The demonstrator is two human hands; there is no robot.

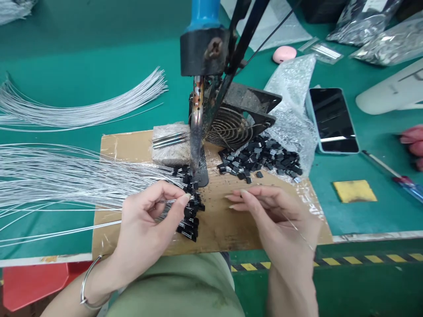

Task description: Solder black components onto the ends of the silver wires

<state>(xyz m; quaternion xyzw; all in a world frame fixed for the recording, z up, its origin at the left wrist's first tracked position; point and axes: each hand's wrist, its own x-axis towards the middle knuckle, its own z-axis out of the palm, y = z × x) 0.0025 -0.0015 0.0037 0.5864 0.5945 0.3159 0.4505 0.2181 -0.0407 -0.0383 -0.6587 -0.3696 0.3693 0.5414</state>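
My left hand (155,220) is closed in a pinch on the end of a white wire (170,201). Under and beside it lie many white wires (82,176) tipped with black connectors (188,229). My right hand (277,215) is also closed, thumb against fingertips, over the brown cardboard (224,229). A thin silvery wire (297,229) runs out of its palm toward the wrist; what sits at the fingertips is too small to make out. Between and beyond the hands, a soldering iron (197,119) points tip down from its stand, just above the connectors.
A pile of loose black connectors (261,158) lies right of a dusty fan (238,119). Spare metal rods (170,140) rest on a wrapped block (165,154). Another wire bundle (92,110) is at left. A phone (333,119), yellow sponge (354,191) and pen (386,165) lie at right.
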